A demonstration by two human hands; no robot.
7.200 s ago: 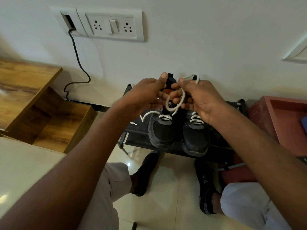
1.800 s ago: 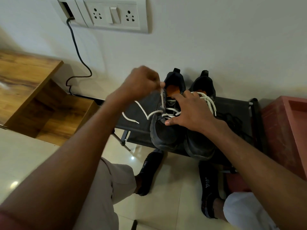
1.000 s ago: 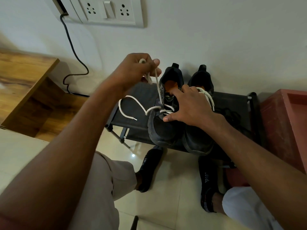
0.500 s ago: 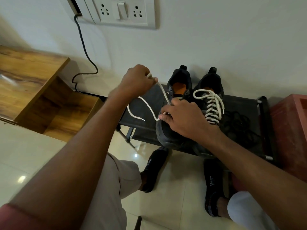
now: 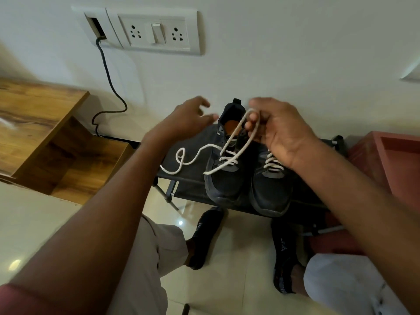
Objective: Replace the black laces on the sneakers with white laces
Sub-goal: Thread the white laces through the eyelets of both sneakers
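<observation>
Two black sneakers stand side by side, toes toward me, on a low dark rack (image 5: 188, 153). The left sneaker (image 5: 223, 178) carries a partly threaded white lace (image 5: 229, 144). A loop of that lace rises to my right hand (image 5: 277, 130), which pinches it above the shoe's opening. The lace's other end (image 5: 181, 160) lies curled on the rack to the left. My left hand (image 5: 184, 121) hovers above the rack with loose fingers, slightly blurred, holding nothing. The right sneaker (image 5: 270, 189) shows white lacing (image 5: 272, 163) and is partly hidden by my right wrist.
A white wall rises right behind the rack, with a socket panel (image 5: 156, 32) and a dark cable (image 5: 111, 87) hanging down. A wooden cabinet (image 5: 45, 133) stands at left, a red box (image 5: 386, 160) at right. My knees and black-socked feet (image 5: 204, 237) rest on the pale tile floor.
My left hand has let go of the lace end, which now lies on the rack. My right hand has lifted off the left sneaker and now holds a raised loop of lace.
</observation>
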